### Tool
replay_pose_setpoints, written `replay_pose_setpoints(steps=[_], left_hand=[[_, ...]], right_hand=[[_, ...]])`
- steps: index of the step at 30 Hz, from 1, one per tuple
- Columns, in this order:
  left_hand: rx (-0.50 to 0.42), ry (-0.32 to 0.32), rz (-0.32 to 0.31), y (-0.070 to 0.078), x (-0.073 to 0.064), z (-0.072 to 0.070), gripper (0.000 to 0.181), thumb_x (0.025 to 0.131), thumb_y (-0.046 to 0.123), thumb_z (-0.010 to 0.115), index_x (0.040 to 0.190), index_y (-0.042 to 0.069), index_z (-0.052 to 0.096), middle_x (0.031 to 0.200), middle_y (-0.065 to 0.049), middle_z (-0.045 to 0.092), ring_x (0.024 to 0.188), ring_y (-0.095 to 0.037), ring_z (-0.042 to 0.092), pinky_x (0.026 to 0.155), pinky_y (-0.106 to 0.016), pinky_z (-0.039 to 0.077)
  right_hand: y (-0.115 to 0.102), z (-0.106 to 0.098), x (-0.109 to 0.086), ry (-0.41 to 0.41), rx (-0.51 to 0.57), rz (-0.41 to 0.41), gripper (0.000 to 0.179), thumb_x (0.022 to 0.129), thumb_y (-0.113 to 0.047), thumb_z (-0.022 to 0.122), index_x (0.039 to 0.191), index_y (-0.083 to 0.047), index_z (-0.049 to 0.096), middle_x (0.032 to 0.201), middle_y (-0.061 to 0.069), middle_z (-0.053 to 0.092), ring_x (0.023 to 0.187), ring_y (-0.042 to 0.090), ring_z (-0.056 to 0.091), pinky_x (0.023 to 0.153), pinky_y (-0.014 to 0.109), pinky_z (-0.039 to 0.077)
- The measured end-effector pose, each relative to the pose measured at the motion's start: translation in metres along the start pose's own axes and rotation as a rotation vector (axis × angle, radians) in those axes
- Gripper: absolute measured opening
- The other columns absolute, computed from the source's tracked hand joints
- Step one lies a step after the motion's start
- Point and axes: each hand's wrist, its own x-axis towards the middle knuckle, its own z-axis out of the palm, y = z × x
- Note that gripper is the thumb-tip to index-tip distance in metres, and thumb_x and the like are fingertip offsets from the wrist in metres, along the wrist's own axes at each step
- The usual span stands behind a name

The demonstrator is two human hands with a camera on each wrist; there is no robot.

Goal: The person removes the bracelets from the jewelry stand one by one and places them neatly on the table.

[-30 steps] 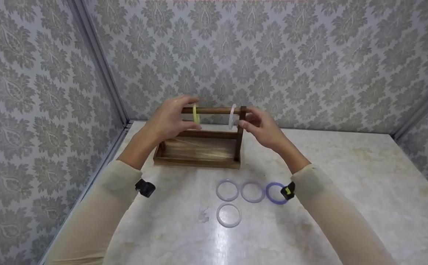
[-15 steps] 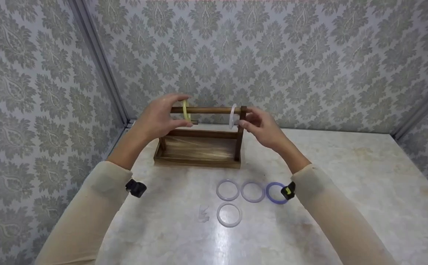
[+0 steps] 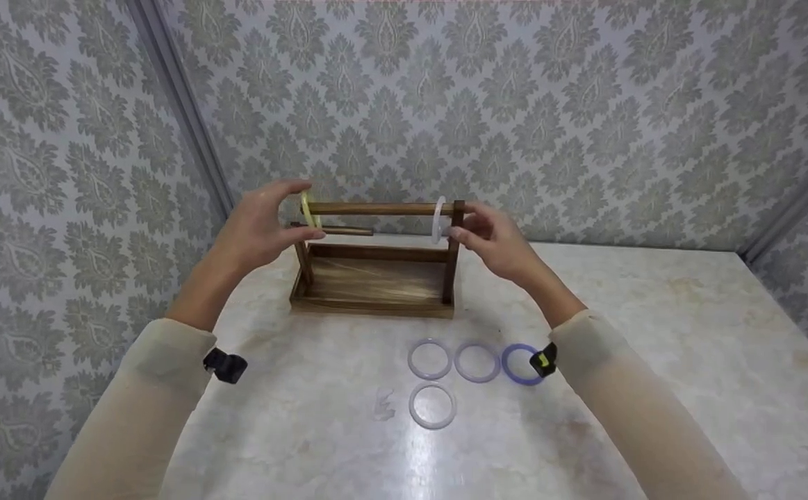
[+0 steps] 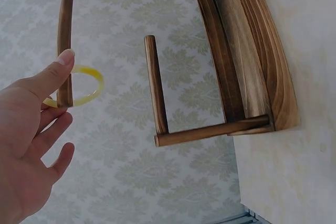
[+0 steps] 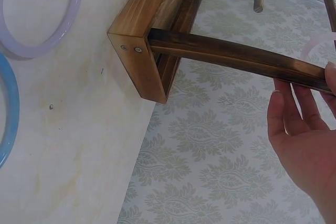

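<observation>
My left hand pinches a yellow bangle between thumb and fingers. In the left wrist view the bangle encircles the free end of the wooden stand's upper rod. A white bangle hangs on that rod beside the right post. My right hand grips the post near its top; in the right wrist view the thumb lies on one side, the fingers on the other. A lower rod sticks out from the stand's left post, its free end pointing right.
On the marbled table, in front of the stand's tray, lie a pale bangle, a lilac bangle, a blue bangle and a white bangle. A clear scrap lies beside them. Papered walls stand behind and left.
My left hand has slid the yellow bangle leftward along the upper rod to its free end, uncovering the lower rod. The right hand has stayed on the post.
</observation>
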Motion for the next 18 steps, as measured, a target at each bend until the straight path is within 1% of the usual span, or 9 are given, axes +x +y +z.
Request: replay_pose_setpoints(steps=[3, 5, 7, 10, 14, 18], left_hand=[[-0.006, 0.045, -0.002, -0.007, -0.004, -0.001, 0.072, 0.091, 0.027, 0.088, 0.152, 0.006, 0.056, 0.152, -0.017, 0.057, 0.143, -0.039, 0.05, 0.114, -0.058, 0.042], [-0.017, 0.058, -0.009, -0.01, -0.006, -0.001, 0.071, 0.091, 0.026, 0.088, 0.151, 0.005, 0.057, 0.149, -0.018, 0.059, 0.141, -0.039, 0.051, 0.113, -0.058, 0.042], [-0.021, 0.059, -0.021, -0.012, -0.008, -0.001, 0.071, 0.09, 0.027, 0.088, 0.15, 0.004, 0.057, 0.148, -0.019, 0.059, 0.14, -0.04, 0.052, 0.113, -0.059, 0.042], [-0.029, 0.045, -0.056, -0.014, -0.011, -0.002, 0.071, 0.091, 0.03, 0.088, 0.15, 0.005, 0.057, 0.149, -0.019, 0.058, 0.141, -0.041, 0.05, 0.113, -0.061, 0.041], [-0.032, 0.015, -0.101, -0.018, -0.017, 0.0, 0.073, 0.093, 0.034, 0.086, 0.152, 0.004, 0.055, 0.15, -0.021, 0.056, 0.141, -0.043, 0.049, 0.112, -0.062, 0.041], [-0.035, -0.025, -0.125, -0.021, -0.025, 0.004, 0.075, 0.094, 0.036, 0.084, 0.152, 0.001, 0.053, 0.15, -0.024, 0.055, 0.14, -0.045, 0.049, 0.111, -0.063, 0.041]], right_hand=[[0.002, 0.0, 0.001, 0.0, -0.002, -0.003, 0.039, 0.107, -0.022, 0.068, 0.143, -0.009, 0.063, 0.114, 0.017, 0.073, 0.1, 0.031, 0.071, 0.084, 0.039, 0.055], [0.002, -0.001, 0.001, 0.001, 0.002, 0.0, 0.039, 0.107, -0.022, 0.067, 0.143, -0.008, 0.063, 0.115, 0.017, 0.072, 0.101, 0.032, 0.07, 0.086, 0.042, 0.055], [0.002, -0.001, 0.001, 0.002, 0.005, 0.003, 0.039, 0.107, -0.022, 0.067, 0.144, -0.007, 0.063, 0.115, 0.018, 0.072, 0.101, 0.032, 0.07, 0.086, 0.041, 0.055], [0.002, -0.002, 0.001, -0.001, 0.013, 0.01, 0.041, 0.108, -0.022, 0.067, 0.145, -0.006, 0.062, 0.116, 0.019, 0.071, 0.102, 0.032, 0.069, 0.087, 0.041, 0.054], [0.003, -0.002, 0.0, -0.003, 0.01, 0.009, 0.04, 0.108, -0.024, 0.067, 0.144, -0.008, 0.062, 0.115, 0.017, 0.072, 0.101, 0.03, 0.069, 0.084, 0.035, 0.053], [0.003, 0.0, 0.0, 0.008, -0.005, 0.002, 0.037, 0.107, -0.024, 0.067, 0.142, -0.01, 0.064, 0.115, 0.014, 0.072, 0.103, 0.028, 0.07, 0.086, 0.036, 0.053]])
